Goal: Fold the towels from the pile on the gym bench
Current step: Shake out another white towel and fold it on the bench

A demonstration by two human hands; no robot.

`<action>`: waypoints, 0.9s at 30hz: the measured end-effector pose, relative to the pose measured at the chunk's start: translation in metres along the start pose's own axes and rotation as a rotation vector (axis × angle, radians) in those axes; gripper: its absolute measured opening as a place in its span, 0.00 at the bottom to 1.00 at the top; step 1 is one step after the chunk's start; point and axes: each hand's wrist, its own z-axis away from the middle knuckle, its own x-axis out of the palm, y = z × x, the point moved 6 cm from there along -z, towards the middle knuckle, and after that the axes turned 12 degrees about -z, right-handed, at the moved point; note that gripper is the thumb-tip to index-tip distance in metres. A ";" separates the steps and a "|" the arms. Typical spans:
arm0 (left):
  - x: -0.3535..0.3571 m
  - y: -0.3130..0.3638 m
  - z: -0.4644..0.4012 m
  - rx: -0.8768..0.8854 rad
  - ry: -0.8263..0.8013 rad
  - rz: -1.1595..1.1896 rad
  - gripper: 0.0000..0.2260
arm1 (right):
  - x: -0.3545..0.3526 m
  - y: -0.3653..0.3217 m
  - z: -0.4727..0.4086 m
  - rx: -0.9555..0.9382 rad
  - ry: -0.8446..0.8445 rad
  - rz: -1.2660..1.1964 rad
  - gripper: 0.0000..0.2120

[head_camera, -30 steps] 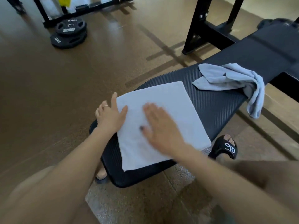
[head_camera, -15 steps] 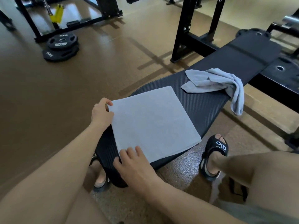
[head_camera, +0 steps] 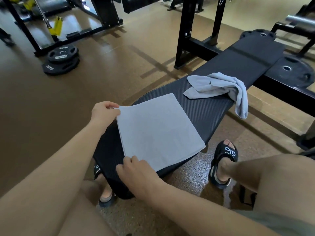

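A flat, folded grey towel [head_camera: 158, 128] lies on the near end of the black gym bench [head_camera: 208, 109]. My left hand [head_camera: 104, 113] pinches its far left corner. My right hand [head_camera: 136, 172] grips its near left corner at the bench's edge. A second grey towel [head_camera: 216, 87] lies crumpled farther along the bench, with one end hanging over the right side.
Black weight plates [head_camera: 61, 60] are stacked on the brown floor at the far left. A black rack frame [head_camera: 185, 31] stands behind the bench, and another plate [head_camera: 289, 70] lies at the far right. My sandalled feet [head_camera: 225, 160] rest on either side of the bench.
My right hand left the towel's top and moved to its near left corner. My left hand closed on the far left corner. The view tilted up.
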 end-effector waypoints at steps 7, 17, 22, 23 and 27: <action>0.004 0.073 0.000 0.190 0.005 -0.069 0.10 | -0.059 0.101 0.052 0.348 0.366 -0.726 0.03; 0.120 0.171 -0.014 0.429 -0.105 -0.344 0.09 | -0.050 0.232 0.111 0.715 0.320 -1.113 0.03; 0.159 0.177 -0.026 0.609 -0.193 -0.597 0.10 | -0.030 0.246 0.114 0.725 0.271 -1.116 0.06; 0.164 0.176 -0.029 0.642 -0.204 -0.640 0.10 | -0.029 0.248 0.112 0.724 0.264 -1.084 0.06; 0.178 0.176 -0.036 0.741 -0.234 -0.720 0.09 | -0.025 0.251 0.107 0.715 0.243 -1.004 0.08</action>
